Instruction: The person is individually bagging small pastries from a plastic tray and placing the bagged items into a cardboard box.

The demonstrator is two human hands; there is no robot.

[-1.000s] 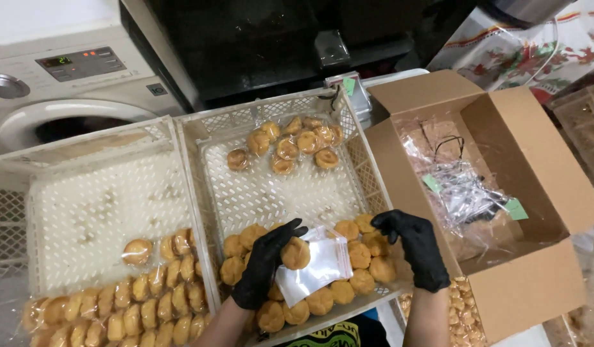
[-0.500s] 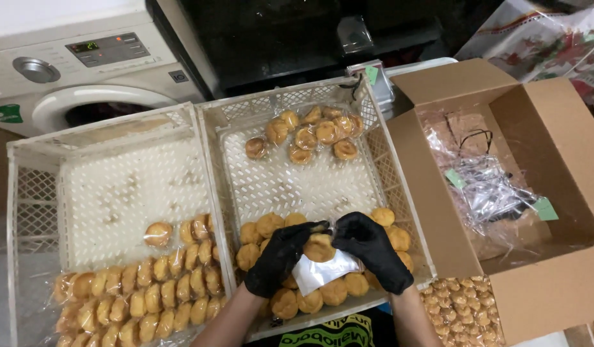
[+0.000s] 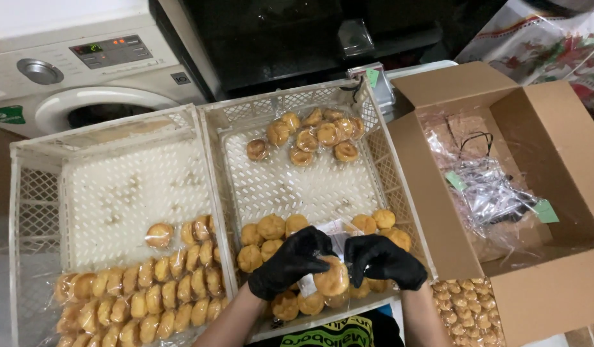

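Both forearms reach up from the near edge into the right crate (image 3: 400, 186). The gloved left hand (image 3: 289, 262) and right hand (image 3: 382, 260) curl their fingers around one round pastry (image 3: 331, 279), apparently pressing it into a clear bag (image 3: 332, 234).

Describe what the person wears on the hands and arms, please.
Both hands wear black gloves, thin and close-fitting, a little shiny, that end at the wrists. The left hand and the right hand have the same kind of glove, with no markings to see. The forearms below the gloves are bare: no sleeves, watch or bands show.
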